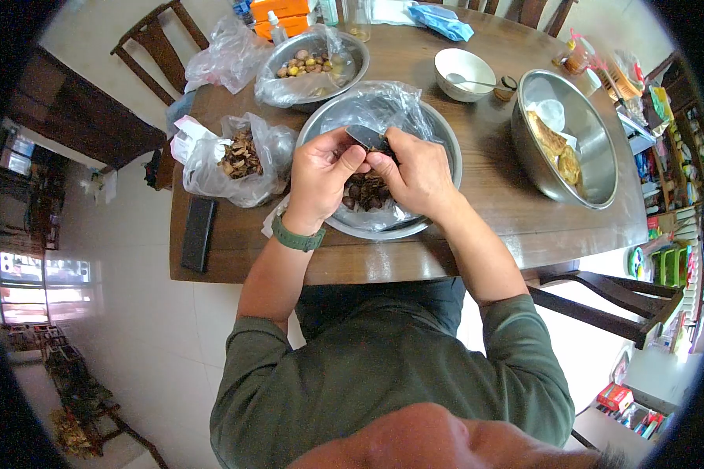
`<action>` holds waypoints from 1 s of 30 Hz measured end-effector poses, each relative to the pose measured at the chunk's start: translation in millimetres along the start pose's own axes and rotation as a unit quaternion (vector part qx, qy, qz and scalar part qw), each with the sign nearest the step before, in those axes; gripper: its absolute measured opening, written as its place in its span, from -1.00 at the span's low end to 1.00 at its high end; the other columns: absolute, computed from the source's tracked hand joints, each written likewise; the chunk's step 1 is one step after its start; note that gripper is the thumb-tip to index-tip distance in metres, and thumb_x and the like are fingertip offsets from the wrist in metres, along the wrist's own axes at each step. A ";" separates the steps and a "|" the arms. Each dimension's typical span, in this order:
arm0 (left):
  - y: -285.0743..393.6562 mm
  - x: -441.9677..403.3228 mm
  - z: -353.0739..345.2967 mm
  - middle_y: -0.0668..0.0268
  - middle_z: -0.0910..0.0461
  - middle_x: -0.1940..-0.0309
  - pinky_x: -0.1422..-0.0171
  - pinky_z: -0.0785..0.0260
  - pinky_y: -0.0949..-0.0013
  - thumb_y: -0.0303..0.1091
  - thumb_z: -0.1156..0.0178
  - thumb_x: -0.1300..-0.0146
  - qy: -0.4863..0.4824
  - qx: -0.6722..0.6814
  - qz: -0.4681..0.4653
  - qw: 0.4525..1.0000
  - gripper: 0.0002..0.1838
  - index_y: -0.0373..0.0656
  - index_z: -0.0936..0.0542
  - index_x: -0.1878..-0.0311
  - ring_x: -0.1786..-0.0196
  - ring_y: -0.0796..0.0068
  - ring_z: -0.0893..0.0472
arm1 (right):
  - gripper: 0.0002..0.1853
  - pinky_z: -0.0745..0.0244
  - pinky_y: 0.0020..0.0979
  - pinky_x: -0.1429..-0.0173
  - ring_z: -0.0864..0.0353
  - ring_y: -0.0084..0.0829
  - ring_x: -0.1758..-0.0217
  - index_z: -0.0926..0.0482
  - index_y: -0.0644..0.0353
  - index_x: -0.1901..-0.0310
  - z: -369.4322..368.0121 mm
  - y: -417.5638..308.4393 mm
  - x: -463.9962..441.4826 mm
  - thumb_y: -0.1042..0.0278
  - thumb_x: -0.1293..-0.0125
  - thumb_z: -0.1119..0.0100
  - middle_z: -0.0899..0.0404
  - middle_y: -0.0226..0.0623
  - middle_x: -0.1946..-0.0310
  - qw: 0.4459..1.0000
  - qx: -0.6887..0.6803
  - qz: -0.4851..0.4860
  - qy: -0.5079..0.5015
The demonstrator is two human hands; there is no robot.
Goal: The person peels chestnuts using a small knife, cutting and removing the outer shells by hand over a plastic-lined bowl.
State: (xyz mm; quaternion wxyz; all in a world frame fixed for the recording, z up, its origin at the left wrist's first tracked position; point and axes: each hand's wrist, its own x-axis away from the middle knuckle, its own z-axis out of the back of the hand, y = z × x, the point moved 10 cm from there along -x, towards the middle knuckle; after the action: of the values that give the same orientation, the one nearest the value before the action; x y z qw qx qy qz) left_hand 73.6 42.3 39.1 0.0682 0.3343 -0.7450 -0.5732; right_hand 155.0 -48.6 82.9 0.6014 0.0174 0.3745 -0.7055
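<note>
Brown nuts (364, 195) lie partly hidden beneath left hand (323, 168) and right hand (425, 172).

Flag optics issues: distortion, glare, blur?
Head view: strong fisheye curvature, black corners; head view: pale glare on the wooden table, window at far left and floor at right blown out; head view: left hand and right hand fairly sharp.

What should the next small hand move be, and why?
Probably a short, slow stroke of the dark, flat, blade-like tool by the right hand. Both hands meet at the tool above the round silver metal basin, where dark brown, nut-like pieces lie; slow, because the left hand sits close to the tool.
</note>
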 end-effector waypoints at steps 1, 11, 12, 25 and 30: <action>0.6 -1.0 3.5 0.33 -0.64 0.17 0.06 -0.56 0.53 -0.41 -0.23 -0.35 0.013 0.020 -0.014 1.000 -0.76 -0.31 -0.58 -0.02 0.18 0.64 -0.61 | -0.63 -0.45 -0.03 0.33 -0.61 0.07 0.37 -0.42 0.20 0.34 0.9 -3.0 0.3 0.01 -0.30 -0.19 -0.57 -0.01 0.51 1.000 0.002 0.012 0.001; 7.3 -4.6 8.7 0.26 -0.62 0.05 -0.11 -0.56 0.43 -0.46 -0.19 -0.37 0.008 0.040 -0.042 0.998 -0.68 -0.30 -0.53 -0.16 0.04 0.54 -0.62 | -0.60 -0.48 -0.06 0.29 -0.61 0.08 0.34 -0.45 0.20 0.30 5.6 9.9 1.5 -0.01 -0.22 -0.29 -0.58 -0.01 0.45 0.998 -0.044 -0.041 0.018; 9.1 -5.1 7.1 0.26 -0.62 0.03 -0.14 -0.55 0.42 -0.47 -0.18 -0.37 0.012 0.036 -0.047 0.998 -0.67 -0.30 -0.52 -0.18 0.01 0.54 -0.61 | -0.60 -0.48 -0.07 0.28 -0.61 0.09 0.34 -0.45 0.20 0.30 7.1 12.2 1.8 -0.01 -0.21 -0.29 -0.58 0.00 0.45 0.997 -0.057 -0.053 0.021; 6.6 -5.1 0.9 0.24 -0.59 -0.07 -0.20 -0.52 0.36 -0.50 -0.14 -0.39 -0.029 0.012 -0.040 0.999 -0.62 -0.33 -0.47 -0.25 -0.07 0.49 -0.60 | -0.62 -0.43 -0.09 0.35 -0.58 0.08 0.41 -0.47 0.19 0.37 7.3 23.3 2.9 -0.01 -0.36 -0.11 -0.53 -0.02 0.53 0.991 -0.118 -0.046 0.046; 4.2 -6.4 1.8 0.22 -0.58 -0.09 -0.19 -0.52 0.39 -0.45 -0.12 -0.42 -0.033 0.028 -0.045 0.998 -0.62 -0.34 -0.46 -0.25 -0.07 0.49 -0.59 | -0.61 -0.45 -0.12 0.34 -0.58 0.06 0.41 -0.49 0.20 0.33 14.7 16.6 1.9 -0.02 -0.21 -0.27 -0.53 -0.04 0.52 0.991 -0.117 -0.030 0.048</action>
State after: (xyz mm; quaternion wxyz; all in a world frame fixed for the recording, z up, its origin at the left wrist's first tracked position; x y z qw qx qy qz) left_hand 75.9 47.9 44.1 0.0083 0.3508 -0.7469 -0.5648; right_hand 175.0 -58.2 84.1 0.5589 -0.0304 0.4837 -0.6729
